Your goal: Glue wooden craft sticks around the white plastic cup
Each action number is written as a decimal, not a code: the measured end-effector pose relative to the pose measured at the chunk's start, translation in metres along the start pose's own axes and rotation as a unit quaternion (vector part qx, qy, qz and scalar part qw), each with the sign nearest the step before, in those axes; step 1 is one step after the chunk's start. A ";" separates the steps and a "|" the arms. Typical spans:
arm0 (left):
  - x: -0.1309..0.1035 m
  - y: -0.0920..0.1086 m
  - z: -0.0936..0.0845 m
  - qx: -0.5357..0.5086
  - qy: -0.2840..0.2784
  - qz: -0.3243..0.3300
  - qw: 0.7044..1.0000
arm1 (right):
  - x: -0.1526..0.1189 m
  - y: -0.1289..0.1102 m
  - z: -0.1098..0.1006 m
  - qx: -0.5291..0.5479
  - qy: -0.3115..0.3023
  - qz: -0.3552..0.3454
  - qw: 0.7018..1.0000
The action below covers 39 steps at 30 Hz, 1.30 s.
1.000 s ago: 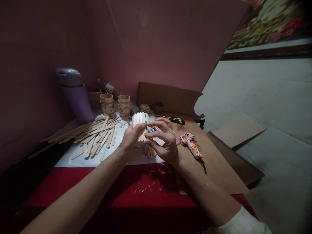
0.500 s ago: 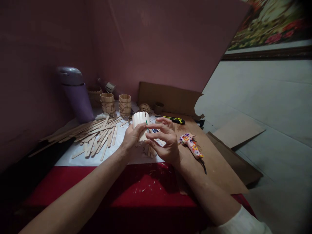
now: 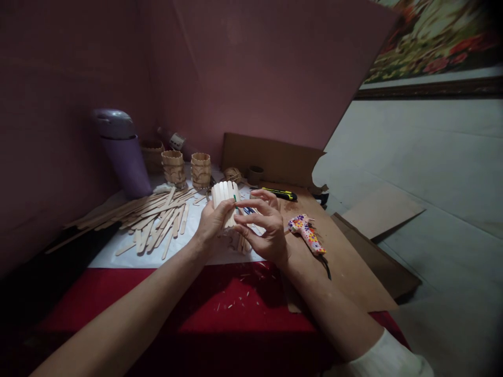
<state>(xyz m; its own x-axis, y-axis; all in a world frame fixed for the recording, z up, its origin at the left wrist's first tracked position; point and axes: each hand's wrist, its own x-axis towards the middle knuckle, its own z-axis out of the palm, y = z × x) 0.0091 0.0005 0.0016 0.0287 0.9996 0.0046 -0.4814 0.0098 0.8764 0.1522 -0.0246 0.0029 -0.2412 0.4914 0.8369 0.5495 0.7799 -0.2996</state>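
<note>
A cup covered partly with upright pale craft sticks (image 3: 223,192) is held over the front of the white sheet. One side of it shows bare, with dark blue and green print between the sticks and my fingers. My left hand (image 3: 214,219) is closed around its left side, thumb lying across the sticks. On the right side, my right hand (image 3: 265,228) has its fingers bent, with thumb and fingertips against the cup's edge near the last stick. What lies under those fingertips is hidden.
Loose craft sticks (image 3: 157,222) spread over the white sheet (image 3: 104,256) at left. Behind stand two stick-covered cups (image 3: 201,172), a twine ball (image 3: 233,175), a tape roll (image 3: 255,173) and a purple flask (image 3: 128,165). A yellow-black cutter (image 3: 280,194) and flowered glue gun (image 3: 308,234) lie on cardboard (image 3: 353,277).
The view shifts slightly. Both hands keep nearly the same hold on the cup, and nothing else visibly moves.
</note>
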 end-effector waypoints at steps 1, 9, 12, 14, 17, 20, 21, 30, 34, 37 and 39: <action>0.000 0.000 0.000 -0.001 0.000 0.002 1.000 | 0.000 0.000 0.000 -0.001 0.001 -0.005 1.000; 0.002 -0.002 0.000 -0.004 0.007 0.004 1.000 | -0.001 0.002 0.002 -0.010 -0.003 -0.006 1.000; 0.001 -0.002 0.000 0.001 0.018 -0.003 1.000 | -0.001 0.003 0.003 -0.009 0.000 -0.006 1.000; 0.001 -0.002 0.001 0.001 0.022 -0.003 1.000 | -0.001 0.004 0.003 -0.009 0.001 -0.006 1.000; 0.000 0.001 0.002 -0.007 0.018 0.006 1.000 | -0.001 0.005 0.003 0.008 0.000 -0.013 1.000; -0.001 0.003 0.004 -0.025 0.007 0.001 1.000 | 0.000 0.008 0.001 0.036 0.028 -0.019 0.999; -0.001 0.004 0.004 -0.028 0.003 -0.004 1.000 | 0.000 0.008 0.000 0.038 0.042 -0.014 0.998; -0.005 -0.003 0.001 0.046 -0.050 0.042 0.997 | -0.001 0.004 0.001 -0.030 0.062 -0.004 0.998; -0.003 -0.007 -0.003 0.077 -0.061 0.074 0.992 | -0.002 0.002 0.002 -0.056 0.090 -0.019 0.994; -0.002 -0.008 -0.003 0.078 -0.071 0.098 0.990 | -0.003 0.002 0.003 -0.072 0.113 -0.022 0.991; -0.003 -0.008 -0.003 0.085 -0.082 0.112 0.987 | -0.003 0.002 0.003 -0.076 0.119 -0.033 0.989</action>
<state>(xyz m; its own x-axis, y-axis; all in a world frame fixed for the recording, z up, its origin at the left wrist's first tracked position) 0.0105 -0.0024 -0.0067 0.0870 0.9578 0.2738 -0.3380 -0.2302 0.9126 0.1516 -0.0234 -0.0020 -0.0948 0.3219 0.9420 0.6574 0.7308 -0.1835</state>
